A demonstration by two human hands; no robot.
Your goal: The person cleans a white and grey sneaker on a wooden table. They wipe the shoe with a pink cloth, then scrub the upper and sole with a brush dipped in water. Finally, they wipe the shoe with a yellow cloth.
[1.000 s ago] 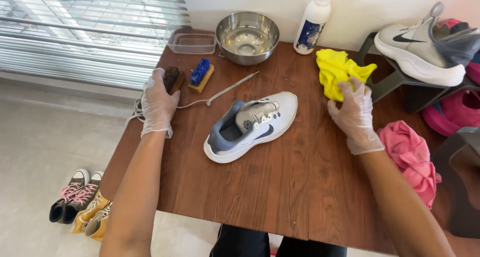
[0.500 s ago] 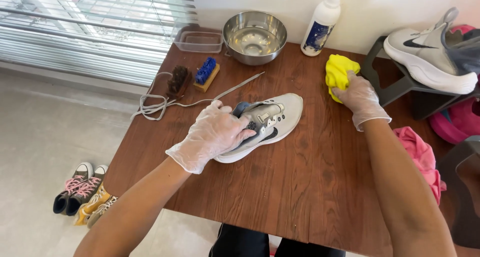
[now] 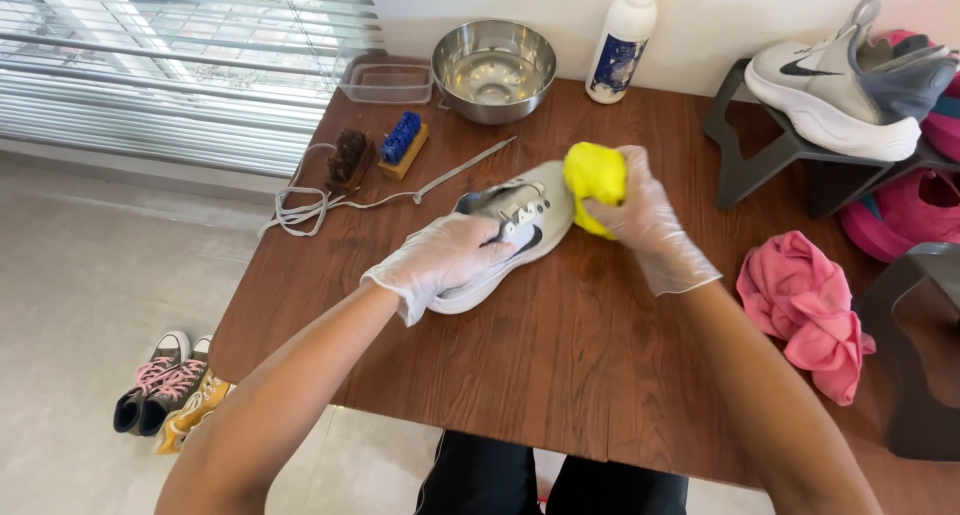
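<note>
Wooden table: gloved left hand clamped on white sneaker, pinning it steady; gloved right hand fist-tight w/ bunched yellow cloth at toe.

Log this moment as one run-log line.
left hand: holding white sneaker on table | right hand: yellow cloth at sneaker's toe

Around the white shoe: bare surface on its near side; behind it lie brushes, a steel bowl and a bottle; a pink cloth lies to its right.
</note>
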